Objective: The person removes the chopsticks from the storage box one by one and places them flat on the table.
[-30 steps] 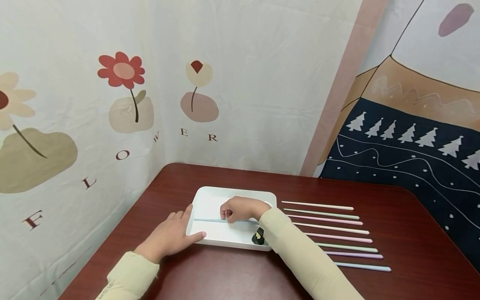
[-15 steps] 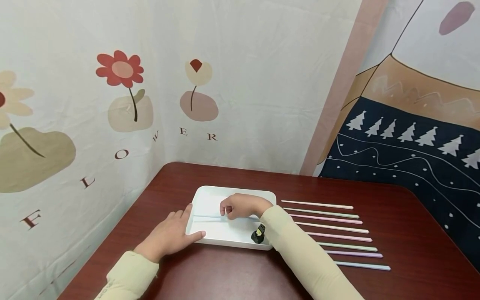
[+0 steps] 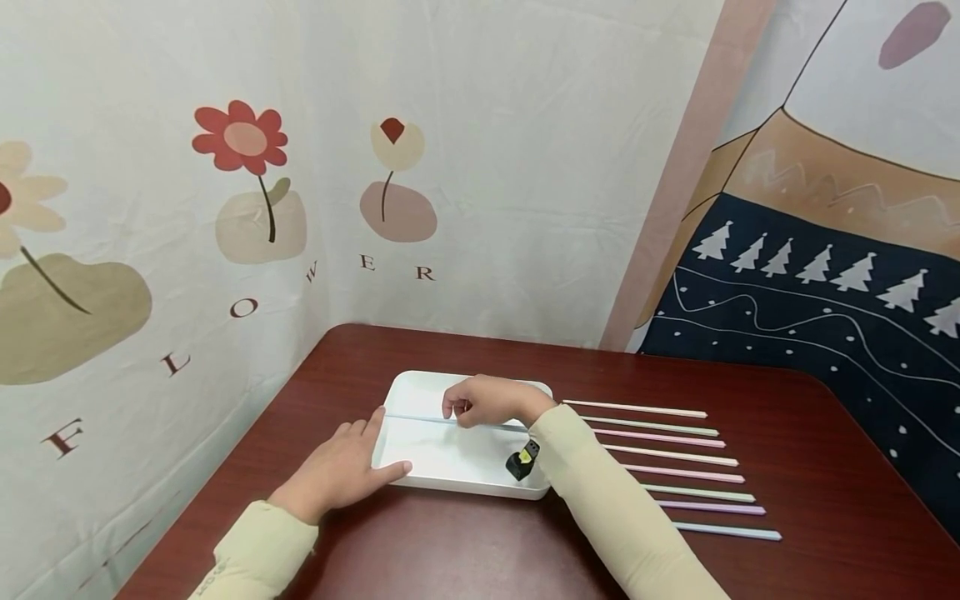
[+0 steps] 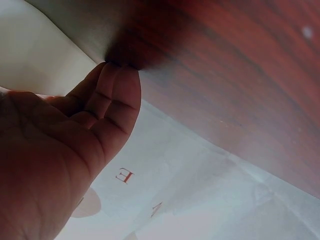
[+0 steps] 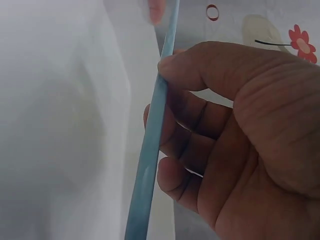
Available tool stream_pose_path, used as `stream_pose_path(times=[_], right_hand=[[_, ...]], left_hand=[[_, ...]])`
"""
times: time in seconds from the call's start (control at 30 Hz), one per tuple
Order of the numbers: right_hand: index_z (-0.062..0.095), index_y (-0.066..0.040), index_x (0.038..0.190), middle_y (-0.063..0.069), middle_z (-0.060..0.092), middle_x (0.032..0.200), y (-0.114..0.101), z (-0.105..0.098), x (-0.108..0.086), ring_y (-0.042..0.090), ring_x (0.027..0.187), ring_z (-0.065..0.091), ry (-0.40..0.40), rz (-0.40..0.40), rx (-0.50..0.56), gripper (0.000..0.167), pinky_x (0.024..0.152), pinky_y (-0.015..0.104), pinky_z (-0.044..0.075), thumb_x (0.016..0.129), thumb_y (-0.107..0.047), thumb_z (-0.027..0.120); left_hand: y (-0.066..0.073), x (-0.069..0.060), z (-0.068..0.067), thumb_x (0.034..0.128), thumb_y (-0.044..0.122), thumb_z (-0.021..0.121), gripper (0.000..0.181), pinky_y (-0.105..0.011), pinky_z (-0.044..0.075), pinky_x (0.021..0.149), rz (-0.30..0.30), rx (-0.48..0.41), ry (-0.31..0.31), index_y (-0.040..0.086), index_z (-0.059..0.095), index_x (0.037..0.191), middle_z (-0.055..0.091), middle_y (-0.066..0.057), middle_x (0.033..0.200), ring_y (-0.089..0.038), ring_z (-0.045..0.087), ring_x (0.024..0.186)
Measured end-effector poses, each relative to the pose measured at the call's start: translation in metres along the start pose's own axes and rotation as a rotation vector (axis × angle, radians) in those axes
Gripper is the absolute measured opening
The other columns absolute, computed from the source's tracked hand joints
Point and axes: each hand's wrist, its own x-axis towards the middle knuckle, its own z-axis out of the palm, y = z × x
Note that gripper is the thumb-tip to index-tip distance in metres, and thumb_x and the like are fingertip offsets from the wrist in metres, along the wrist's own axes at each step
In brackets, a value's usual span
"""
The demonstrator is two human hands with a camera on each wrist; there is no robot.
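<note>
My right hand point(image 3: 497, 401) pinches a light blue chopstick point(image 5: 152, 135) between thumb and fingers, above the white tray point(image 3: 457, 485). In the head view the chopstick reaches left towards the tray's left side and right towards my wrist. My left hand point(image 3: 337, 469) rests at the tray's left edge, fingers along its outer side and thumb by the front rim. Seen from the left wrist, those fingers point(image 4: 120, 100) are nearly straight against the pale tray wall. A black camera point(image 3: 522, 461) sits at my right wrist.
To the right of the tray, several pastel chopsticks lie in a spaced row, from a cream one point(image 3: 637, 408) at the back to a blue one point(image 3: 731, 531) at the front. My right forearm point(image 3: 615, 496) covers some of their left ends. Printed fabric point(image 3: 510, 167) hangs behind the dark red table point(image 3: 465, 550).
My right hand has moved up in the head view with the blue chopstick, away from the tray's middle. The left hand has stayed at the tray's edge.
</note>
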Motion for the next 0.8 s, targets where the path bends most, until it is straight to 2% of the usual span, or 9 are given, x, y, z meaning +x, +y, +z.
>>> stream_pose_path(times=[0.2,0.4,0.53,0.8], right_hand=[[0.066,-0.023,0.098,-0.007,0.056,0.079,-0.006,-0.011,-0.011,0.006,0.074,0.051,0.006,-0.008,0.008,0.021,0.067,0.023,0.043,0.091,-0.004,0.061],[0.066,-0.023,0.097,-0.007,0.055,0.078,-0.009,-0.022,-0.022,0.007,0.073,0.051,0.042,-0.033,0.038,0.023,0.067,0.024,0.043,0.091,-0.002,0.061],[0.066,-0.025,0.098,-0.008,0.054,0.076,-0.011,-0.027,-0.03,0.007,0.071,0.05,0.064,-0.02,0.04,0.023,0.065,0.025,0.042,0.092,-0.003,0.061],[0.068,-0.016,0.104,-0.006,0.052,0.075,-0.011,-0.034,-0.051,0.008,0.069,0.049,0.069,0.008,0.045,0.019,0.064,0.026,0.042,0.093,-0.005,0.058]], left_hand=[[0.0,-0.001,0.001,0.0829,0.078,0.053,0.112,-0.053,0.046,0.094,-0.007,0.002,-0.005,-0.008,0.031,0.151,0.053,-0.024,0.134,-0.04,0.05,0.121],[-0.001,-0.001,0.001,0.0826,0.078,0.054,0.111,-0.053,0.045,0.093,-0.01,-0.004,-0.001,-0.006,0.03,0.152,0.054,-0.023,0.131,-0.039,0.05,0.12],[-0.001,-0.001,0.002,0.0826,0.078,0.054,0.111,-0.053,0.045,0.092,-0.006,-0.006,0.003,-0.005,0.03,0.152,0.055,-0.023,0.13,-0.039,0.051,0.119],[-0.001,-0.001,0.002,0.0828,0.078,0.054,0.111,-0.052,0.045,0.093,-0.001,-0.015,0.006,-0.005,0.03,0.152,0.055,-0.022,0.13,-0.038,0.05,0.119]])
